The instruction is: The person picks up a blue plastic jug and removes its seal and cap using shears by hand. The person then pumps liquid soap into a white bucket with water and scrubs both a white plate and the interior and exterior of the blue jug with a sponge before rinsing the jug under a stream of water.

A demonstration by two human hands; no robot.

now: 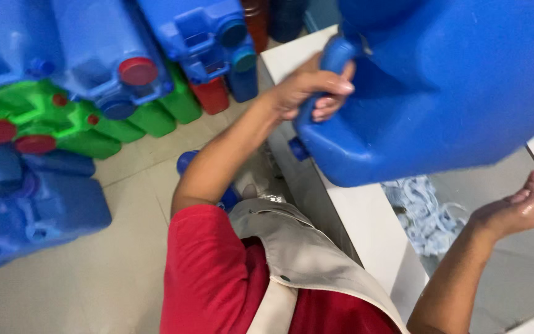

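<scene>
Head view: the left hand (313, 86) is clenched around the moulded handle of a big blue plastic jerrycan (440, 86), fingers curled under the grip, so the can hangs to the right of and above that hand, tilted, with its small blue spout cap (298, 148) pointing down and left toward the edge of the white desk (366, 229). The can's long body runs up and to the right, away from the left wrist. The right hand (529, 204) is well apart from the handle, lower right, palm up and loose, wet-looking, grasping nothing, just under the can's bottom corner. Beneath the can lies a heap of pale blue plastic rings (424, 213). Farther left, on the tiled floor (81, 278), stand stacked blue and green jerrycans (94, 80) with red caps.
</scene>
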